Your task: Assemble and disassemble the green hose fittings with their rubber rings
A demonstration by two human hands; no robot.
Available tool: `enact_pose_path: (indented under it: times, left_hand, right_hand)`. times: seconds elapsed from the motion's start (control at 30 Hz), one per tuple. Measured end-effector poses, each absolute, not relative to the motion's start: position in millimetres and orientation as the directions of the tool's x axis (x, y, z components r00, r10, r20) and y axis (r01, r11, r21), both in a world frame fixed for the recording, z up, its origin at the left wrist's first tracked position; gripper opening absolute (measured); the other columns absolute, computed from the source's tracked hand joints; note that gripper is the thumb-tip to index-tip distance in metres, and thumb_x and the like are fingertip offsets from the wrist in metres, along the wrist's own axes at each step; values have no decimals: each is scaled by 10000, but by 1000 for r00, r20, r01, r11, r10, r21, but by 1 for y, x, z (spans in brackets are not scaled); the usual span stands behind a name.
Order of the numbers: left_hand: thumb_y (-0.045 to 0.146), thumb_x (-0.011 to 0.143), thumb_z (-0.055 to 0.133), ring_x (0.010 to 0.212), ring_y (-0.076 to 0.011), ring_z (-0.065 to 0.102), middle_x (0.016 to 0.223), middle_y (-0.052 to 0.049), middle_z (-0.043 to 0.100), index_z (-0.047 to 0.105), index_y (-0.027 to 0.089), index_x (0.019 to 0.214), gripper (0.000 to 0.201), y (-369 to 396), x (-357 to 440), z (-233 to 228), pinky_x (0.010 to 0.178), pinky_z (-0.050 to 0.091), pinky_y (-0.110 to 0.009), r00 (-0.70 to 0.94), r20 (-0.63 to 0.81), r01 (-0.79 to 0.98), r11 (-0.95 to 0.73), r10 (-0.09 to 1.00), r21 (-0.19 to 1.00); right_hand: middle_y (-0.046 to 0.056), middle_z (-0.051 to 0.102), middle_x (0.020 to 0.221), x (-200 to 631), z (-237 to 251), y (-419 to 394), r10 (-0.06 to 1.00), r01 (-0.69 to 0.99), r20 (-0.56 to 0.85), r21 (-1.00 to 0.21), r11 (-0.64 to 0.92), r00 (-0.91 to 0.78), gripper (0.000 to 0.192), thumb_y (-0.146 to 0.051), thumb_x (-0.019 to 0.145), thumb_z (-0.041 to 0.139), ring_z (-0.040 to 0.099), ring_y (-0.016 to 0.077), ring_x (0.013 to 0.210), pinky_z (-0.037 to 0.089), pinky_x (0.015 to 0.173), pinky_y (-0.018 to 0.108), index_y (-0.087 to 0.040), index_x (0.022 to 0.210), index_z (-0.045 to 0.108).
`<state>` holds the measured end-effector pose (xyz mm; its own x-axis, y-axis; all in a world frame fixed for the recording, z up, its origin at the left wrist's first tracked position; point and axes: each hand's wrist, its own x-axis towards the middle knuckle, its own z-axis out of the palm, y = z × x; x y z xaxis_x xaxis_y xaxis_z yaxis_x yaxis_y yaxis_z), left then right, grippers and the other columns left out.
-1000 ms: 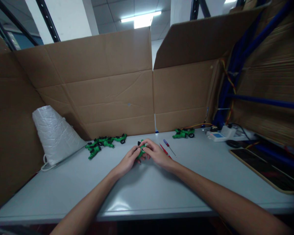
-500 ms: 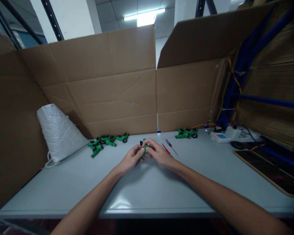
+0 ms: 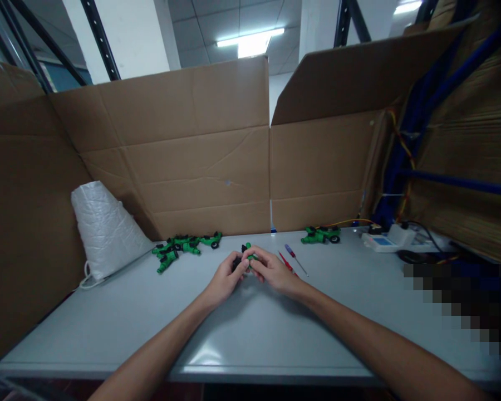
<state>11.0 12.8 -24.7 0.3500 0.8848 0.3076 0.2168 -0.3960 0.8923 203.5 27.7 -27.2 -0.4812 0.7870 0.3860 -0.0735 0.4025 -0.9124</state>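
Cardboard walls [image 3: 183, 161] enclose a grey table [image 3: 254, 328]. Near its middle, both hands meet around a small green toy part [image 3: 249, 255]: the left hand [image 3: 224, 278] and the right hand [image 3: 272, 270] each pinch it, fingers curled closed over it. Most of the part is hidden between the fingers, so its shape is unclear. Both forearms stretch forward from the near edge. Two screwdrivers [image 3: 291, 257] lie just right of the hands, and a pile of green toy cars [image 3: 183, 245] sits to their left.
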Motion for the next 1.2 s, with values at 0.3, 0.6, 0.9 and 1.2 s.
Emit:
enact_pose_path:
  times: [0.3,0.6,0.9,1.2]
  left_hand:
    - [636,996,560,765,-166,553,878,-26,647,645,159,1105,497,17,10,-27,700,414,-269,353,283,217,-372,892,903]
    - [597,985,604,821,-174,557,901,-28,642,647,162,1014,439,13,8,-19,737,407,-270,330,339,290,-436,881,852]
    - [492,1043,534,851,-214,561,925,-61,639,717,192,1045,352,7,-1,-6,732,416,-301,352,478,529,-592,805,608]
    - [428,1043,569,958,-218,598,1002,-68,649,703,210,1145,276,8,-5,-5,760,472,-287,381,523,563,-640,763,523]
  right_hand:
    - [-44,528,665,204,-29,32,815,-59,337,-934,353,-472,330,-534,965,585,479,136,555,365,524,245,-231,1083,641]
    - [-63,452,594,206,-32,36,839,-106,332,-942,318,-431,196,-384,907,541,418,143,516,338,520,259,-229,985,633]
    - [-73,436,623,210,-33,37,852,-91,340,-939,332,-398,211,-390,925,537,426,143,505,349,513,261,-238,1059,595]
    - [-66,425,641,209,-35,38,839,10,383,-908,420,-387,226,-363,981,461,418,131,514,324,499,244,-225,1056,624]
